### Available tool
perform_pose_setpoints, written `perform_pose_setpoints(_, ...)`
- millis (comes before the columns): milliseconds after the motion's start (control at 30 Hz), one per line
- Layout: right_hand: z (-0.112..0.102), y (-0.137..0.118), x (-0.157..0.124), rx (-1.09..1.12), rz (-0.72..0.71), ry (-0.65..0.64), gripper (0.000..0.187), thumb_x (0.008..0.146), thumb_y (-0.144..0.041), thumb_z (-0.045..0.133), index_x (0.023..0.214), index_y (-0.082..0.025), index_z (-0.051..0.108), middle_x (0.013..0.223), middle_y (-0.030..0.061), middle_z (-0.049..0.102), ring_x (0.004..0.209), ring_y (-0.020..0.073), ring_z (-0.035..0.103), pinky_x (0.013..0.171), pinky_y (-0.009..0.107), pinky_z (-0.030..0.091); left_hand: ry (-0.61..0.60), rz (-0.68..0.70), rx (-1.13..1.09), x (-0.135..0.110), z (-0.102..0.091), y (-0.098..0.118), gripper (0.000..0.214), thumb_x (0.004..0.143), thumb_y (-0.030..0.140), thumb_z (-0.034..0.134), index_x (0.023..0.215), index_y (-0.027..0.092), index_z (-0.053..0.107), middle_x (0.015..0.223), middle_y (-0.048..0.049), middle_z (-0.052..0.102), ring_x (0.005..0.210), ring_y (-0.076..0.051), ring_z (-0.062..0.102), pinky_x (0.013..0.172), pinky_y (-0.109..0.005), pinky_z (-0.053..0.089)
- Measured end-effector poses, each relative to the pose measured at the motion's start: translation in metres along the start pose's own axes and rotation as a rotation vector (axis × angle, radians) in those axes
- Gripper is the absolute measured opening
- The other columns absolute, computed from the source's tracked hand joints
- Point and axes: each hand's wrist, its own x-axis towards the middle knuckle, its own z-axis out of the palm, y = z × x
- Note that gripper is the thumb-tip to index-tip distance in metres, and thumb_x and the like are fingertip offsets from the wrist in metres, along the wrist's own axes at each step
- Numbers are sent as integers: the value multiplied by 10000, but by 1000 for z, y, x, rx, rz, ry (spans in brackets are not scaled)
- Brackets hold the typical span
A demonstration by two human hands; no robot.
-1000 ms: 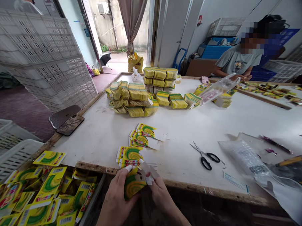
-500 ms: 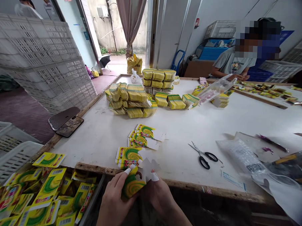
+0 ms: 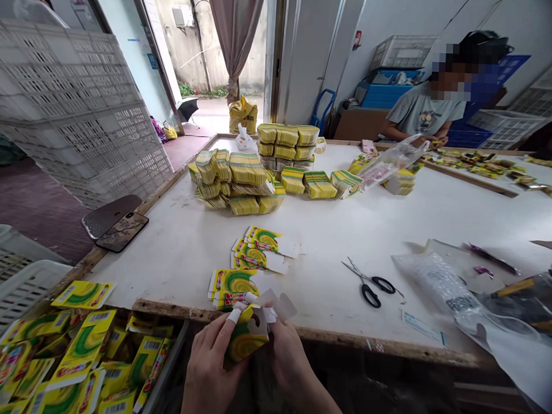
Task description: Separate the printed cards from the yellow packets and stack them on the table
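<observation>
Just in front of the table's near edge, I hold a small yellow-and-green carton (image 3: 248, 339) in both hands. My left hand (image 3: 212, 360) wraps its left side, fingertips on top and thumb underneath. At its right end my right hand (image 3: 290, 354) pinches the white end flaps, and a pale flap (image 3: 284, 306) sticks out beyond the fingers. White coverings show on several fingertips. Flat cartons (image 3: 233, 284) lie right behind my hands on the table, with another small fanned group (image 3: 258, 249) farther back.
Folded cartons fill a crate (image 3: 178, 355) at lower left. Bundled cartons (image 3: 250, 172) are stacked across the table (image 3: 320, 245). Scissors (image 3: 368, 284), a phone (image 3: 122, 231) and a bubble-wrap bag (image 3: 437, 278) lie around. A person (image 3: 421, 112) sits at far right; tall white crates (image 3: 79, 101) stand left.
My right fingers have closed in on the carton's right end, and the pale flap has swung rightward. My left hand keeps its hold. The whole view has shifted slightly.
</observation>
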Motion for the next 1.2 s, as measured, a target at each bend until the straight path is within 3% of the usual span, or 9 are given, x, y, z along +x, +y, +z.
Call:
perform_pose_setpoints(167, -7, 5, 6, -324, -163, -23, 381, 833, -546, 682, 1023, -222, 745, 1048, 74, 706, 1043, 291, 614, 1006, 456, 457, -13, -9, -27, -4, 1, 0, 427, 955, 409, 497, 1277, 129, 503, 1136, -153, 625, 1018, -264, 597, 820, -373, 556)
perform_pose_setpoints(300, -18, 9, 5, -458, -206, -92, 423, 929, -487, 555, 1252, -234, 656, 1234, 96, 650, 1186, 298, 565, 1069, 480, 410, -25, -24, -51, -9, 3, -4, 465, 930, 414, 534, 1304, 141, 491, 1160, -158, 618, 1018, -273, 613, 802, -377, 583)
perform_pose_setpoints(467, -25, -2, -6, -985, -314, -364, 769, 881, -192, 509, 1560, -158, 151, 1593, 122, 171, 1468, 276, 166, 1184, 496, 213, -131, -14, -103, -6, 2, -11, 581, 784, 257, 652, 1332, 174, 480, 1195, -130, 632, 1011, -262, 647, 797, -360, 608)
perform_pose_setpoints(600, -36, -7, -8, -1260, -362, -524, 878, 826, -73, 484, 1563, -181, 20, 1610, 132, 24, 1473, 293, 109, 1158, 489, 271, -160, -21, -126, 6, -5, -10, 582, 687, 181, 643, 1256, 179, 521, 1114, -106, 688, 958, -258, 683, 779, -371, 619)
perform_pose_setpoints(700, -43, -11, -7, -1261, -387, -551, 805, 869, -89, 483, 1566, -205, 98, 1606, 160, 54, 1449, 316, 210, 1131, 482, 318, -197, -66, -175, 13, -10, -10, 662, 666, 229, 729, 1280, 188, 486, 1090, -79, 713, 943, -241, 698, 785, -347, 619)
perform_pose_setpoints(833, -44, -29, -4, -1108, -383, -609, 396, 965, -247, 518, 1356, -202, 563, 1549, 154, 297, 1400, 291, 349, 1103, 412, 363, -356, -170, -321, 18, -19, -15, 713, 708, 361, 784, 1321, 246, 439, 1136, -17, 711, 979, -194, 696, 829, -297, 600)
perform_pose_setpoints(900, -41, -42, -1, -1006, -350, -671, 292, 959, -326, 567, 1202, -208, 676, 1476, 136, 415, 1356, 275, 417, 1080, 384, 384, -410, -185, -351, 21, -23, -16, 754, 686, 311, 800, 1336, 269, 421, 1160, 7, 705, 1005, -182, 687, 861, -282, 585)
perform_pose_setpoints(1100, -37, -41, 1, -968, -329, -577, 196, 899, -256, 630, 1074, -219, 713, 1400, 110, 491, 1340, 266, 432, 1088, 382, 370, -253, -61, -165, 29, -22, -6, 698, 667, 275, 765, 1287, 217, 451, 1066, -51, 718, 881, -230, 700, 738, -339, 609)
perform_pose_setpoints(1200, -39, -23, -2, -917, -310, -490, 413, 889, -280, 642, 1289, -206, 573, 1487, 130, 388, 1419, 266, 305, 1152, 403, 283, -188, -30, -121, 28, -18, -1, 573, 809, 408, 648, 1293, 170, 454, 1041, -92, 715, 871, -241, 698, 730, -359, 608)
